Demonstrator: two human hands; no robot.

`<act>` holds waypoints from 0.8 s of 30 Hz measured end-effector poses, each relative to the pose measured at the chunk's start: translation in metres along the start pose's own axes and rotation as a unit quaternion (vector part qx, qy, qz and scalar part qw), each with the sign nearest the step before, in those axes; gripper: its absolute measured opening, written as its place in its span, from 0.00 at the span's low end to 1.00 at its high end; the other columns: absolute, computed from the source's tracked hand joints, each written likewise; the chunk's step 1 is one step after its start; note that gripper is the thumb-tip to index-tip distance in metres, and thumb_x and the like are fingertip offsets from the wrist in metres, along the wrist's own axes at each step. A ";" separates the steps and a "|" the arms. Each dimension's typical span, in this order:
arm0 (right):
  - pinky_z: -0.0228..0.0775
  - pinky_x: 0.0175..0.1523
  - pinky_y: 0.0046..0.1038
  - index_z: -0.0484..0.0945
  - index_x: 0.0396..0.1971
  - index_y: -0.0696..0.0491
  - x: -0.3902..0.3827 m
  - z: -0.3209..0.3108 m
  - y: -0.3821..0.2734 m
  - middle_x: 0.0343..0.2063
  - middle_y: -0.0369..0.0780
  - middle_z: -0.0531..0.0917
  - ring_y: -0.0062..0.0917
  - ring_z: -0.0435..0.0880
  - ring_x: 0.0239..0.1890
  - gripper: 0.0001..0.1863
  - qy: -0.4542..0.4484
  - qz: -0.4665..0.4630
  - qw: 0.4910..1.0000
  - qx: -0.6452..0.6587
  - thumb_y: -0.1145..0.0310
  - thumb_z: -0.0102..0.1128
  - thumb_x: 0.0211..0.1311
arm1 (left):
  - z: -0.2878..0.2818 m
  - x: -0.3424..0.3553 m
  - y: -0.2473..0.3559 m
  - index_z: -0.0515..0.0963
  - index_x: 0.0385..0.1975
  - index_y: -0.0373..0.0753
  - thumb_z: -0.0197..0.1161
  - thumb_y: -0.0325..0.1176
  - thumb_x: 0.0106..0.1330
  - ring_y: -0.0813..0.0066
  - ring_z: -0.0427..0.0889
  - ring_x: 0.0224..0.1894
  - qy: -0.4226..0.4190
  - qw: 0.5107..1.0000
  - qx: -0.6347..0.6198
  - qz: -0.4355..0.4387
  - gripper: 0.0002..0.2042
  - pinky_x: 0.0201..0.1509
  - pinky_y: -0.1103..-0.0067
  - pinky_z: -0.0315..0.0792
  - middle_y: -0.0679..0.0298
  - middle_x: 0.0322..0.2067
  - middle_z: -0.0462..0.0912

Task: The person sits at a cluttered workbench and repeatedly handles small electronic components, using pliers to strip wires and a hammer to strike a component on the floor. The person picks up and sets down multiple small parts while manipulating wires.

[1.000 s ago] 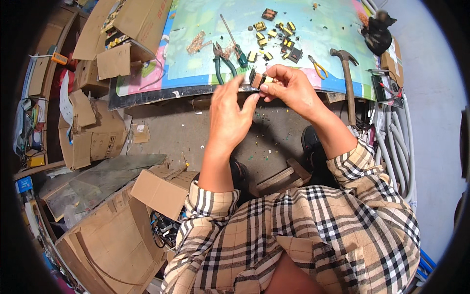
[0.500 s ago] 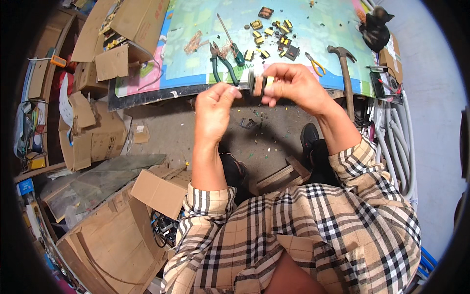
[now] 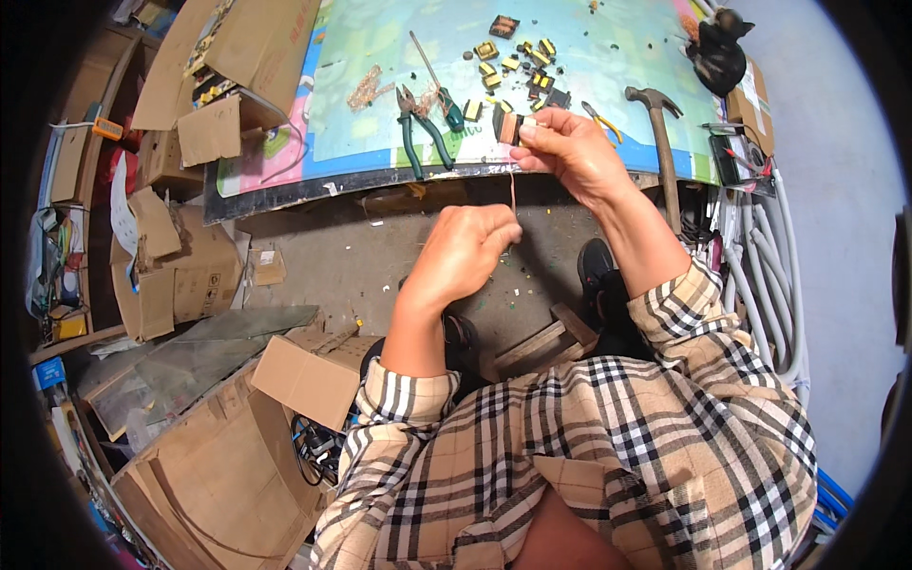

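Note:
Between the thumb and fingers of my right hand (image 3: 576,160) is a small coil bobbin (image 3: 509,127) wound with copper-coloured wire, held just above the table's front edge. A thin copper wire (image 3: 514,192) hangs down from it to my left hand (image 3: 460,249), whose fingers are pinched on the strand, lower and nearer to me. On the table, left of the bobbin, lie green-handled pliers (image 3: 419,135) and a screwdriver (image 3: 450,112) with a green handle. Behind the bobbin is a scatter of small black-and-yellow transformer parts (image 3: 538,80).
A tangle of copper wire (image 3: 369,88) lies on the table (image 3: 370,38). Yellow-handled cutters (image 3: 601,122) and a hammer (image 3: 664,142) rest at the right, near a black cat (image 3: 719,59). Cardboard boxes (image 3: 204,261) crowd the left; grey pipes (image 3: 771,285) stand at the right.
My left hand has moved down toward me and to the right, drawing a length of wire away from the bobbin. My right hand has shifted slightly and still holds the bobbin.

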State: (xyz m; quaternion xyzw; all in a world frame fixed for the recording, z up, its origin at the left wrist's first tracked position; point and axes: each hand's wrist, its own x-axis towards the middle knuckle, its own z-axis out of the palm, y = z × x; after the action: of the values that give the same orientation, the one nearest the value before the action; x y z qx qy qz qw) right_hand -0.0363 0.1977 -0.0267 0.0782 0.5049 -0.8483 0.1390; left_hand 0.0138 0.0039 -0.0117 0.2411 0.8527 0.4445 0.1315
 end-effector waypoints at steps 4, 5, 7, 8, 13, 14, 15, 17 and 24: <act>0.71 0.29 0.20 0.77 0.28 0.62 -0.004 0.001 0.006 0.20 0.37 0.80 0.16 0.77 0.23 0.03 -0.015 -0.142 0.940 -0.310 0.77 0.60 0.58 | -0.026 -0.004 0.005 0.78 0.25 0.31 0.56 0.29 0.65 0.84 0.67 0.22 0.020 0.956 -0.291 0.033 0.10 0.25 0.83 0.61 0.68 0.20 0.74; 0.70 0.29 0.20 0.77 0.28 0.61 -0.007 0.001 0.002 0.19 0.36 0.79 0.16 0.76 0.22 0.03 -0.039 -0.127 0.916 -0.378 0.77 0.60 0.57 | -0.034 -0.004 0.003 0.77 0.25 0.32 0.55 0.30 0.66 0.86 0.63 0.19 0.066 0.944 -0.324 0.015 0.10 0.23 0.85 0.57 0.68 0.18 0.72; 0.70 0.32 0.19 0.78 0.29 0.60 -0.016 0.010 -0.005 0.22 0.35 0.79 0.16 0.76 0.24 0.04 -0.126 -0.070 0.899 -0.414 0.75 0.61 0.57 | -0.043 -0.004 -0.022 0.75 0.28 0.32 0.54 0.31 0.68 0.88 0.54 0.16 0.160 0.859 -0.487 0.014 0.10 0.20 0.86 0.50 0.72 0.15 0.64; 0.71 0.33 0.20 0.78 0.30 0.60 -0.021 0.014 -0.010 0.22 0.35 0.79 0.16 0.77 0.25 0.04 -0.173 -0.028 0.915 -0.364 0.75 0.61 0.57 | -0.045 -0.002 -0.030 0.74 0.29 0.31 0.53 0.32 0.69 0.88 0.53 0.15 0.179 0.825 -0.536 -0.002 0.10 0.19 0.86 0.49 0.73 0.14 0.61; 0.76 0.30 0.20 0.78 0.31 0.62 -0.027 0.010 -0.030 0.24 0.38 0.82 0.19 0.82 0.25 0.08 -0.290 0.037 0.939 -0.181 0.73 0.63 0.56 | -0.043 -0.001 -0.048 0.73 0.29 0.33 0.52 0.32 0.70 0.88 0.54 0.13 0.153 0.724 -0.671 -0.056 0.10 0.16 0.87 0.49 0.73 0.13 0.59; 0.76 0.29 0.21 0.78 0.32 0.62 -0.026 0.008 -0.030 0.25 0.39 0.83 0.21 0.83 0.25 0.09 -0.304 0.052 0.935 -0.173 0.71 0.64 0.55 | -0.044 -0.001 -0.047 0.72 0.29 0.33 0.52 0.31 0.70 0.87 0.53 0.13 0.144 0.712 -0.686 -0.044 0.10 0.16 0.86 0.49 0.72 0.13 0.59; 0.76 0.29 0.21 0.78 0.32 0.61 -0.026 0.006 -0.029 0.25 0.39 0.83 0.20 0.83 0.25 0.09 -0.303 0.071 0.934 -0.172 0.71 0.64 0.55 | -0.045 -0.001 -0.046 0.72 0.29 0.33 0.51 0.31 0.70 0.87 0.53 0.13 0.136 0.702 -0.698 -0.034 0.10 0.16 0.86 0.48 0.72 0.13 0.59; 0.76 0.29 0.20 0.78 0.33 0.61 -0.026 0.005 -0.026 0.25 0.40 0.83 0.20 0.83 0.25 0.09 -0.303 0.108 0.931 -0.171 0.71 0.64 0.56 | -0.049 -0.002 -0.043 0.71 0.30 0.32 0.49 0.31 0.71 0.87 0.51 0.13 0.121 0.680 -0.723 -0.013 0.10 0.17 0.86 0.47 0.72 0.13 0.59; 0.75 0.30 0.19 0.79 0.30 0.62 -0.025 0.028 -0.008 0.24 0.37 0.82 0.17 0.82 0.25 0.08 -0.343 0.131 0.882 -0.295 0.72 0.62 0.58 | -0.043 0.002 -0.036 0.70 0.29 0.33 0.50 0.30 0.71 0.86 0.52 0.13 0.154 0.735 -0.660 -0.023 0.09 0.17 0.86 0.48 0.72 0.13 0.58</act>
State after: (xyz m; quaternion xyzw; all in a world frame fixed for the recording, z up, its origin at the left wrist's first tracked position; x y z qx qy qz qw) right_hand -0.0149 0.1804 0.0001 -0.1968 0.6381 -0.6078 0.4297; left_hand -0.0177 -0.0425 -0.0164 0.0020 0.3588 0.9236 0.1352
